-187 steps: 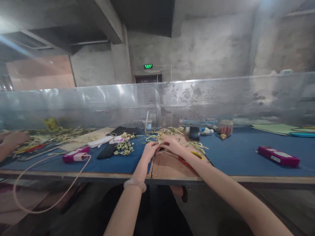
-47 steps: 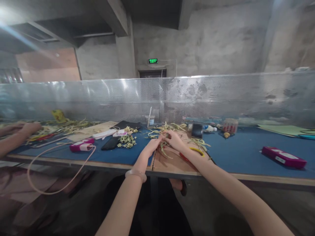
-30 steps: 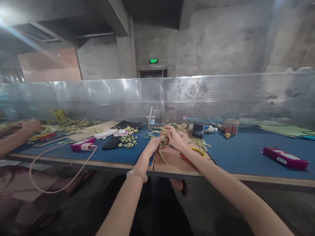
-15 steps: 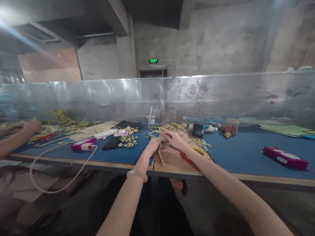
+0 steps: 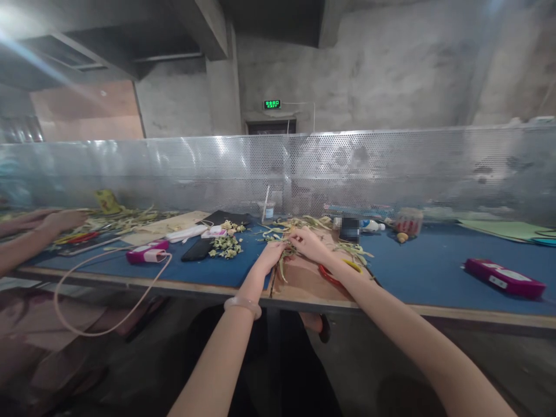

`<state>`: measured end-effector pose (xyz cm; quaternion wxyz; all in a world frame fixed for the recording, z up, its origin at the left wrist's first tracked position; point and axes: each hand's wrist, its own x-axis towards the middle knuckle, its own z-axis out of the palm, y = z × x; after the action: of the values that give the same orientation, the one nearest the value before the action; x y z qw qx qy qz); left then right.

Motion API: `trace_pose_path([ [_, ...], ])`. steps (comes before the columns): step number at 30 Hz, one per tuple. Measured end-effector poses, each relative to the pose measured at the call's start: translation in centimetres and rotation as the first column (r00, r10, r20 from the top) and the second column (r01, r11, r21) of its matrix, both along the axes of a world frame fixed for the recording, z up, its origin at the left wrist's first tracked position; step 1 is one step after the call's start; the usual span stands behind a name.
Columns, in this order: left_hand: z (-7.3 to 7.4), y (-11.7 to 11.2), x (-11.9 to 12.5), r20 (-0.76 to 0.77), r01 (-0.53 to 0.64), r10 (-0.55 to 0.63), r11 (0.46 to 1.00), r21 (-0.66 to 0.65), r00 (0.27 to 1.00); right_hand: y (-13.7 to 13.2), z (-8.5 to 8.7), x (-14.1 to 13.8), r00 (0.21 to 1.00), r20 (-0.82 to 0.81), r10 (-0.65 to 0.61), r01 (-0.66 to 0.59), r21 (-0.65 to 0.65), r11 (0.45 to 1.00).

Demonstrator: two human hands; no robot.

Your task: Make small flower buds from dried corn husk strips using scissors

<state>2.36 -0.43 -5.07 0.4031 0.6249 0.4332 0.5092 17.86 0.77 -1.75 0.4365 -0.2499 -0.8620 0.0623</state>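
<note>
Close together over a brown cardboard sheet [image 5: 304, 284], both hands work at a small bunch of greenish plant strips [image 5: 282, 269]. My left hand [image 5: 271, 255], with a pale bangle on its wrist, has its fingers closed on the strips from the left. From the right, my right hand [image 5: 307, 243] pinches the same bunch; its fingertips partly hide what they grip. More dry pale-green strips [image 5: 319, 222] lie loose just behind my hands. Under my right forearm sits a tool with red and yellow looped handles [image 5: 326, 274], partly covered.
Left on the blue table [image 5: 226, 278] are a pile of small plant pieces [image 5: 226, 247], a black phone [image 5: 197, 250] and a purple box [image 5: 147, 252] with a hanging cable. A co-worker's hands [image 5: 65, 220] are farther left. Another purple box [image 5: 504, 278] lies right. A perforated metal screen [image 5: 369, 168] stands behind.
My hands stay at the same place, with only slight finger movement on the strips. The co-worker's hands at the far left have shifted a little to the right.
</note>
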Motion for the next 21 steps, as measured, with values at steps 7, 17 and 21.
trace_pose_path([
  [7,-0.18,0.33,-0.27,-0.022,-0.015,0.015,1.000,0.014,1.000,-0.17,0.47,0.20,0.998,0.047,0.040,-0.038,-0.030,0.999],
  [17,-0.05,-0.01,-0.11,-0.032,0.020,-0.019,0.999,0.026,0.999,0.32,0.18,0.00,0.993,0.040,0.108,-0.106,-0.053,0.993],
  [21,-0.19,0.30,-0.18,-0.036,0.005,-0.005,1.000,0.022,0.999,0.66,-0.08,0.08,0.995,0.002,0.101,-0.101,-0.074,0.992],
])
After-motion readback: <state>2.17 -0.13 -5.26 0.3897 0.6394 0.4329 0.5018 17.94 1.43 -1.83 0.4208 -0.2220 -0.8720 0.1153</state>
